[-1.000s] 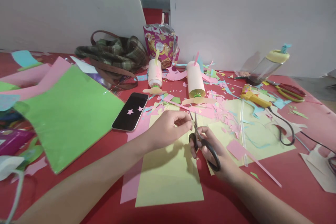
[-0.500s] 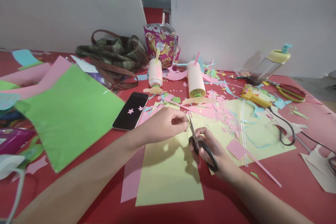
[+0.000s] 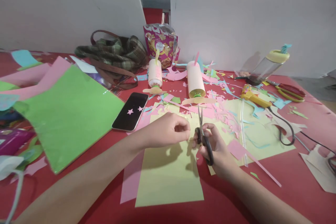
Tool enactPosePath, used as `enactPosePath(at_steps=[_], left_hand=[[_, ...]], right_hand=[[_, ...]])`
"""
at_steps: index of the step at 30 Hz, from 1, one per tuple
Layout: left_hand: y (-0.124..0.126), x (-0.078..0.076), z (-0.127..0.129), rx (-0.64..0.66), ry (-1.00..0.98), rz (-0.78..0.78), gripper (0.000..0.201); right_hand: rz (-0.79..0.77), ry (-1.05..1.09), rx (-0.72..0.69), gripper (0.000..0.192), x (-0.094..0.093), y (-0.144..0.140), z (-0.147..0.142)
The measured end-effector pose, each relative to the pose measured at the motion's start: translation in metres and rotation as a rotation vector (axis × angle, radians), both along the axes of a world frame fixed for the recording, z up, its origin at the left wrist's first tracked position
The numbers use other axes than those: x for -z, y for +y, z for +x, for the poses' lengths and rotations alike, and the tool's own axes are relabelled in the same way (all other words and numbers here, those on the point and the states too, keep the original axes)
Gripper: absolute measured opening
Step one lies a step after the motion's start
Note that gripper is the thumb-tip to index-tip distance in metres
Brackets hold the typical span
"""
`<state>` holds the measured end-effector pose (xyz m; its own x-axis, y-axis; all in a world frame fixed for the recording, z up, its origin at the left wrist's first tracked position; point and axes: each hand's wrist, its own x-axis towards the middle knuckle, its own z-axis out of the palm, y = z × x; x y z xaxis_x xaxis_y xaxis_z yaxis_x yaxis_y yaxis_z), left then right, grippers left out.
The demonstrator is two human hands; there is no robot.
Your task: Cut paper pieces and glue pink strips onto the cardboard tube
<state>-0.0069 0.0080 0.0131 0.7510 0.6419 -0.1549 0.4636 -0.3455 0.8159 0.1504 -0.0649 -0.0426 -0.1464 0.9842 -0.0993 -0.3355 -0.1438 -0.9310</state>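
Note:
My right hand [image 3: 215, 148] grips a pair of black-handled scissors [image 3: 205, 142], its fingers in the loops and the narrow blades pointing up and away, slightly parted. To its left, my left hand [image 3: 172, 129] is closed in a pinch; whatever small piece sits between the fingertips is too small or hidden to name. The scissor blades are apart from the left fingertips. Both hands hover over a sheet of pale yellow paper [image 3: 168, 185], which overlaps a pink sheet [image 3: 130, 185]. Two pink paper stars [image 3: 130, 111] lie on a black phone [image 3: 128, 119] beyond my left forearm.
Two paper-wrapped bottles [image 3: 194, 78] lie behind the hands among paper scraps [image 3: 231, 122]. On the right are a yellow glue gun [image 3: 253, 97], red-and-yellow scissors [image 3: 291, 92] and a tilted clear bottle [image 3: 267, 66]. Green paper [image 3: 70, 112] covers the left; a snack bag [image 3: 161, 45] stands behind.
My right hand has drawn the scissors back to the right, away from the left fingertips, and their blades have turned more upright. My left hand has shifted slightly down and right, still pinched.

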Motion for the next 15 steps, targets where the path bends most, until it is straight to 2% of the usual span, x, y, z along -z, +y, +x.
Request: enactPosePath(at_steps=[3, 8, 15], left_hand=[[-0.0042, 0.002, 0.0024, 0.071, 0.023, -0.057, 0.016], [-0.0084, 0.0063, 0.0042, 0.116, 0.033, -0.107, 0.014], [-0.0088, 0.0089, 0.0057, 0.141, 0.044, -0.112, 0.013]], right_hand=[[-0.013, -0.013, 0.017, 0.042, -0.003, -0.0002, -0.0008], [-0.032, -0.059, 0.057, 0.039, -0.0068, 0.0, -0.0034], [-0.024, -0.031, -0.019, 0.04, -0.0024, -0.0004, -0.002]])
